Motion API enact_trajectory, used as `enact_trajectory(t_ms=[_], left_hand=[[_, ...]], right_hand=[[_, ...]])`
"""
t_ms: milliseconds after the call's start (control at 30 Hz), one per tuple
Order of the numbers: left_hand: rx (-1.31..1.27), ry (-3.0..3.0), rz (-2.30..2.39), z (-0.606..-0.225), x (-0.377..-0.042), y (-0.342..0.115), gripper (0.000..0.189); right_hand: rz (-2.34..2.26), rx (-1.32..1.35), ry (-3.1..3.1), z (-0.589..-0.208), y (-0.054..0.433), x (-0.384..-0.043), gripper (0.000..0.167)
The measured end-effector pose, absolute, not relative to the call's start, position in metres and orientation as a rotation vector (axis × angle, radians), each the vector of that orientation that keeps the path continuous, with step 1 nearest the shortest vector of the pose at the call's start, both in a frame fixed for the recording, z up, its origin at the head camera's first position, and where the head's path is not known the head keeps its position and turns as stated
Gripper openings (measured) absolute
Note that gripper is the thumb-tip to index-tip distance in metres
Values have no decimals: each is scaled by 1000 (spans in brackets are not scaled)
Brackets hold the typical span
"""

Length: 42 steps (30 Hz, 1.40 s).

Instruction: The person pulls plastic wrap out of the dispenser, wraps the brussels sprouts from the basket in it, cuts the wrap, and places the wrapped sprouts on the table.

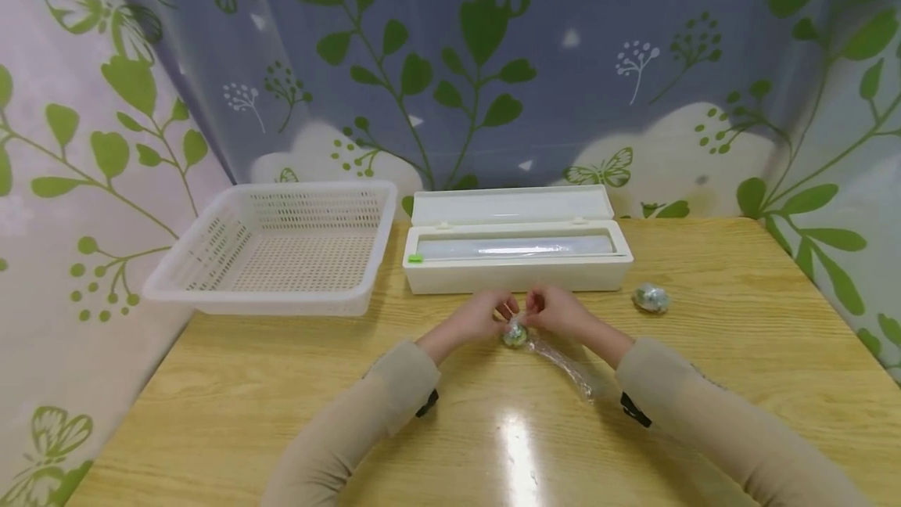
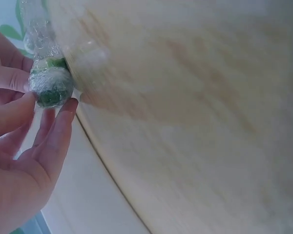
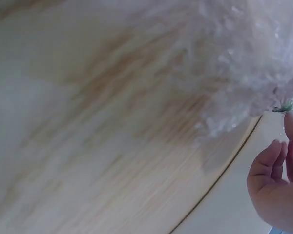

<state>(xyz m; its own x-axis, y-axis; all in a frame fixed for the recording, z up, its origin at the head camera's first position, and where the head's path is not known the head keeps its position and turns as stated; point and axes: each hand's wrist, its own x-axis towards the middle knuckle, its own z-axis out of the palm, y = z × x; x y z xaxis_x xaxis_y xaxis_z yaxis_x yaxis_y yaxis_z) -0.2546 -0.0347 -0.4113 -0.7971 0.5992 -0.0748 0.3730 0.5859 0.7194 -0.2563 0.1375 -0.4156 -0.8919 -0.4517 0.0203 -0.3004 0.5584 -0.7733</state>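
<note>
A small round green-and-white ball in cling film (image 1: 515, 335) is held between both hands just above the table, in front of the white box. My left hand (image 1: 486, 315) pinches it between thumb and fingers; in the left wrist view the ball (image 2: 52, 87) sits at the fingertips of this left hand (image 2: 29, 161). From the other side, my right hand (image 1: 559, 313) grips the ball's wrapped edge with thumb and index finger. A loose, crumpled tail of cling film (image 1: 566, 370) trails from the ball toward the right sleeve. It looms large in the right wrist view, beside the right hand (image 3: 278, 190).
Behind the hands stands a white cling film dispenser box (image 1: 517, 276), lid raised, a film roll (image 1: 517, 247) inside and a green slider at its left. A white perforated basket (image 1: 260, 303) is at the left. Another film-wrapped bundle (image 1: 651, 298) lies on the wooden table (image 1: 281, 390).
</note>
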Motion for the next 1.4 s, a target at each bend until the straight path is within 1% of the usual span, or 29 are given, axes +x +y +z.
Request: enact_trajectory(t_ms=[67, 167, 267, 300, 433, 533, 633, 733, 967, 1100, 1233, 1267, 1400], left_hand=[[787, 2518, 986, -411, -255, -34, 14], [766, 2519, 933, -411, -256, -34, 9], [748, 2542, 874, -410, -257, -34, 9], [740, 2549, 859, -410, -257, -34, 10], [614, 2503, 868, -409, -257, -34, 19], [566, 2485, 873, -408, -257, -35, 20], [591, 2513, 841, -407, -257, -35, 14], [589, 2513, 851, -407, -257, -35, 13], [553, 2581, 997, -404, -264, -34, 19], [556, 2606, 1006, -405, -269, -33, 19], [577, 2570, 1035, -407, -270, -32, 18], [586, 2560, 1046, -407, -270, -32, 18], [632, 2533, 1068, -407, -269, -32, 18]], right_hand=[[-1262, -760, 2618, -424, 140, -261, 16], [-1244, -865, 2602, -425, 142, -261, 11], [-1208, -892, 2574, -425, 141, -259, 7], [-1172, -848, 2573, -417, 139, -254, 6], [-1120, -792, 2559, -414, 137, -251, 14], [-1129, -711, 2550, -414, 135, -252, 16], [-1179, -607, 2516, -416, 135, -253, 15], [-1226, -518, 2467, -417, 135, -254, 15], [-1339, -385, 2448, -414, 134, -259, 18], [-1326, -378, 2480, -413, 133, -263, 16], [-1259, -436, 2530, -413, 135, -265, 12], [-1254, -463, 2535, -414, 135, -266, 13], [-1223, -675, 2517, -417, 135, -268, 29]])
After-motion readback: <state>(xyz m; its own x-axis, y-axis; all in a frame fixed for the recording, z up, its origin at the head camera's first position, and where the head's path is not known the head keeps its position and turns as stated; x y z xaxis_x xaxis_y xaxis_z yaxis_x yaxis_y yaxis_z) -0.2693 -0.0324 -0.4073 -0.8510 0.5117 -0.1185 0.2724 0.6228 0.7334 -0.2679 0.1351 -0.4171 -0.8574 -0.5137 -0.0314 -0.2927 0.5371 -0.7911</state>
